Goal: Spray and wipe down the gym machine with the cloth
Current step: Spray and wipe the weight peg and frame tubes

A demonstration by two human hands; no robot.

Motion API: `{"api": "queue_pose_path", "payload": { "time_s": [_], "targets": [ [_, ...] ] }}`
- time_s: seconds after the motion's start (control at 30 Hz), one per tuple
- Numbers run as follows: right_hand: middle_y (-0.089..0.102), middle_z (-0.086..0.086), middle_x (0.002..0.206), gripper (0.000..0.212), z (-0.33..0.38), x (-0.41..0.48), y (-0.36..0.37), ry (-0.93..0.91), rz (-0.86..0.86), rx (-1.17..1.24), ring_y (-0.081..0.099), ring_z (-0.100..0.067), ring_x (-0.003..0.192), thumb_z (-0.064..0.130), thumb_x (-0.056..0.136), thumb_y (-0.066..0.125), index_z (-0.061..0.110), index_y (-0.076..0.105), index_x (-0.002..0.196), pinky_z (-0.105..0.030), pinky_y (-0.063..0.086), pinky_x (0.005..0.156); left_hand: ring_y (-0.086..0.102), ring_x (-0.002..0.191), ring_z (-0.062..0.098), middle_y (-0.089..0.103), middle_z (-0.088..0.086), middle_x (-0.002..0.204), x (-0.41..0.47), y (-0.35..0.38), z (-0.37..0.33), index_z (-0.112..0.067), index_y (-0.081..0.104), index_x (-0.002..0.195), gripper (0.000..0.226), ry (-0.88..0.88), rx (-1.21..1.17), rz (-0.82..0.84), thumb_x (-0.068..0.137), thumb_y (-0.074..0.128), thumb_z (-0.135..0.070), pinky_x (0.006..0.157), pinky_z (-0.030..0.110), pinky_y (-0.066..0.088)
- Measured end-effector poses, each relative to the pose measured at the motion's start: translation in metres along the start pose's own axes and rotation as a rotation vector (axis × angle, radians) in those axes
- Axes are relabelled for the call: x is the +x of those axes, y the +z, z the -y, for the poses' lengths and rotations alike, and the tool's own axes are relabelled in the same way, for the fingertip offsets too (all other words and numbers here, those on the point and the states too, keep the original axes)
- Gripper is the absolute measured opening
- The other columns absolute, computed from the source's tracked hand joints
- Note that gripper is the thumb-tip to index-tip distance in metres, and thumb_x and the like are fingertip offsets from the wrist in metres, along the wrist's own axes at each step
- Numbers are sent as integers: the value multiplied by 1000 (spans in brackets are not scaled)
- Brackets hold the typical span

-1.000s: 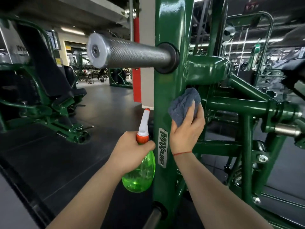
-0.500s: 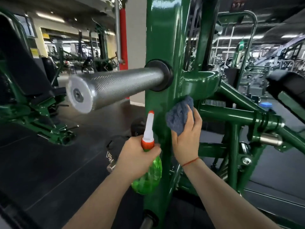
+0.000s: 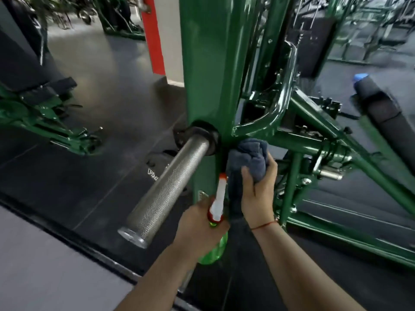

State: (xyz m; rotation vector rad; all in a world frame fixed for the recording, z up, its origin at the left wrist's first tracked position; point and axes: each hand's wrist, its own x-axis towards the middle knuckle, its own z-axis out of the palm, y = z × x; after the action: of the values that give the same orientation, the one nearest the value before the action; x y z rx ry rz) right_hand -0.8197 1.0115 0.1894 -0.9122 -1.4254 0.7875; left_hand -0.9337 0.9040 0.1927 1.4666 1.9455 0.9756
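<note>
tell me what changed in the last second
The right hand slid the blue cloth a little up the green upright, beside the collar of the steel peg, and now bunches it instead of pressing it flat. The left hand still grips the spray bottle, nozzle up.

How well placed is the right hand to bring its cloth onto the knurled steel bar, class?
Probably yes. The right hand grips the cloth against the green post, close beside the steel bar; only the spray bottle in the left hand, nozzle upright between them, might need shifting.
</note>
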Motion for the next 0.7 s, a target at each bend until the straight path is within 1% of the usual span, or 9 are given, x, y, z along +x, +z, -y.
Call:
{"api": "queue_pose_path", "payload": {
  "time_s": [0.07,0.17,0.33,0.43,0.53,0.57,0.63,0.67,0.7],
  "targets": [
    [46,-5,133,45,21,6,-8,107,27,-12,50,-8,124,37,92,58,34,38,133,-40,44,108,55,60,13,54,-10,58,-8,-1,-16,-33,45,68,30,-48,-57,-11,76,72,-24,59,30,42],
    [51,-6,131,49,52,19,-19,210,81,-28,53,-13,122,31,92,60,14,43,135,-39,46,105,49,53,8,51,-12,52,-16,-7,-44,-27,44,62,37,-101,-100,-33,77,78,-21,57,29,36],
    [57,-4,124,39,108,45,-45,329,54,0,58,-9,112,22,96,63,12,48,130,-24,49,95,50,54,4,55,-18,57,-28,-30,-105,-31,44,67,39,-40,-100,-33,79,81,-28,54,21,33],
    [61,-2,119,38,137,55,-68,407,-25,31,60,2,99,21,95,65,11,50,129,-14,48,83,56,62,-3,59,-13,67,-35,-48,-140,-28,52,87,32,-77,-184,-3,80,83,-31,57,14,39],
    [64,-3,112,42,158,58,-89,503,-135,115,63,-7,97,23,89,73,11,52,123,-22,52,81,61,75,-1,66,-12,89,-40,-68,-168,-24,56,119,46,-71,-316,89,83,81,-33,69,17,45],
    [64,-3,111,41,165,58,-93,525,-153,132,64,-12,99,23,87,75,12,52,120,-26,54,82,59,75,-2,65,-16,88,-41,-75,-175,-24,58,118,42,-46,-313,116,84,79,-34,70,16,44],
    [65,-5,111,41,177,55,-98,536,-146,146,65,-16,100,22,85,77,13,52,116,-30,56,83,51,62,-1,55,-19,70,-43,-91,-189,-17,60,93,23,-1,-289,158,86,76,-31,62,15,40],
    [65,-5,110,41,183,53,-98,522,-134,147,65,-16,98,21,84,78,13,52,114,-30,56,81,46,56,1,50,-17,61,-45,-99,-194,-16,55,82,26,4,-280,167,87,75,-30,58,17,38],
    [65,-6,109,40,189,51,-97,503,-123,141,65,-16,96,19,83,79,13,53,112,-29,56,79,46,55,4,50,-14,60,-46,-107,-199,-18,51,82,28,20,-280,162,86,75,-32,57,21,40]
  ]
}}
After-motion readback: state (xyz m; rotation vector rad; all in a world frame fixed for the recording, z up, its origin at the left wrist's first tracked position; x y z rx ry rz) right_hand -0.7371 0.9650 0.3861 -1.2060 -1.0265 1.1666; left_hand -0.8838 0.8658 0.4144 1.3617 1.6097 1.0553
